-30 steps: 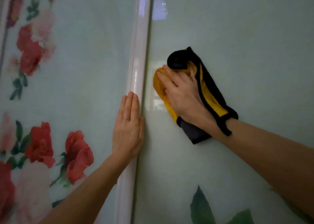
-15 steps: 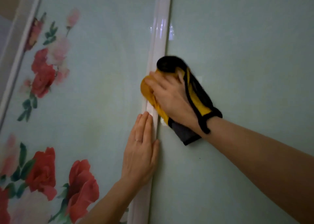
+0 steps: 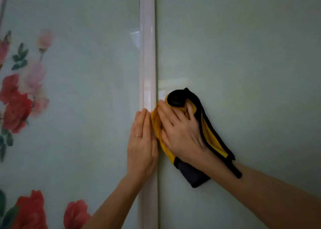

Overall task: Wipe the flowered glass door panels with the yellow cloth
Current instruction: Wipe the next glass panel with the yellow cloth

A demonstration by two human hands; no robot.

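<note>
My right hand [image 3: 180, 133] lies flat on the bunched yellow cloth [image 3: 209, 136], fingers stretched and slightly spread, not curled round it, pressing it against the right glass panel [image 3: 243, 55]. The cloth's left edge touches the pale frame strip [image 3: 147, 55] between the doors, and its black trim and dark grey corner show past my wrist. My left hand [image 3: 141, 145] is flat too, fingers straight and together, ring [image 3: 138, 135] showing, resting on the strip and the edge of the left glass panel [image 3: 86, 89], just beside the cloth and well right of the printed red flowers [image 3: 15, 107].
</note>
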